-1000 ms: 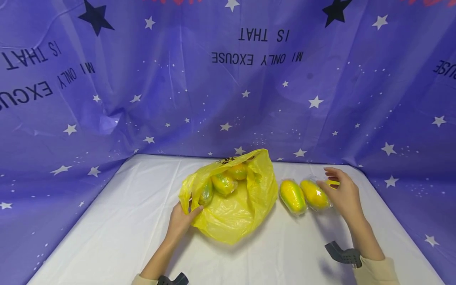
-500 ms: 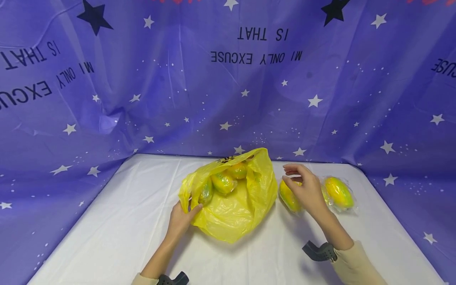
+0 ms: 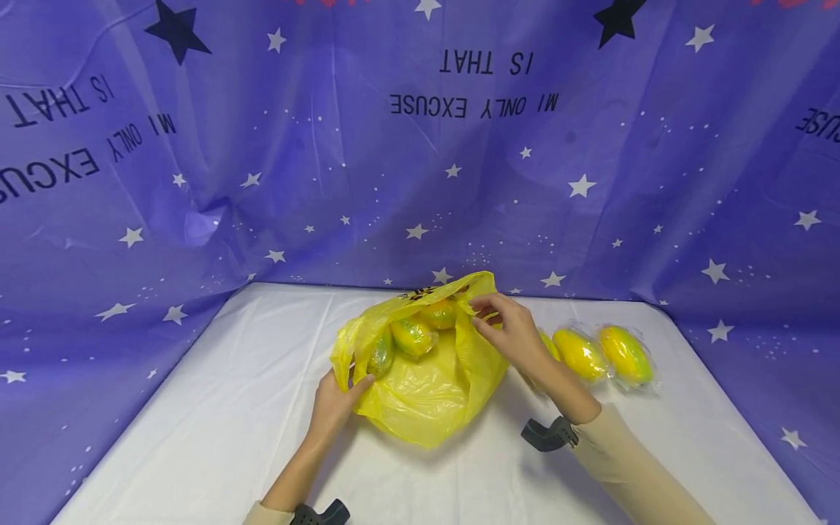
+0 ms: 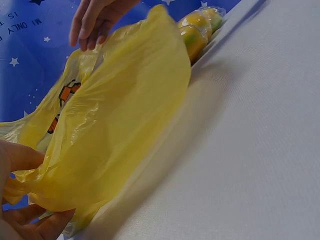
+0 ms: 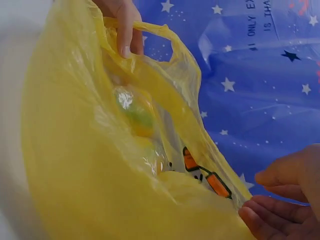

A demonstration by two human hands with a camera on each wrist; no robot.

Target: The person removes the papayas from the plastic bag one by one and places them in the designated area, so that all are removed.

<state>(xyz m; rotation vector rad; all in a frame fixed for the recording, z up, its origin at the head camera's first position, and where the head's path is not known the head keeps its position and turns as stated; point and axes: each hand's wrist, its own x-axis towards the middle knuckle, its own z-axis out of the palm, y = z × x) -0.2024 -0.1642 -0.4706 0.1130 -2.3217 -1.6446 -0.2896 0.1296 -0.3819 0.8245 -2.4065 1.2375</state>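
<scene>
The yellow plastic bag (image 3: pixel 420 412) lay at the lower centre of the head frame, mouth gaping, with three wrapped fruits (image 3: pixel 413 337) inside. At its left edge the left hand (image 3: pixel 333 401) pinched the plastic between thumb and fingers. At its upper right edge the right hand (image 3: pixel 512 328) held thumb and fingers apart; contact could not be told. Right of the bag lay three more yellow-green fruits (image 3: pixel 580 355) on white cloth (image 3: pixel 216 408), below a purple star-printed backdrop (image 3: pixel 367 182).
</scene>
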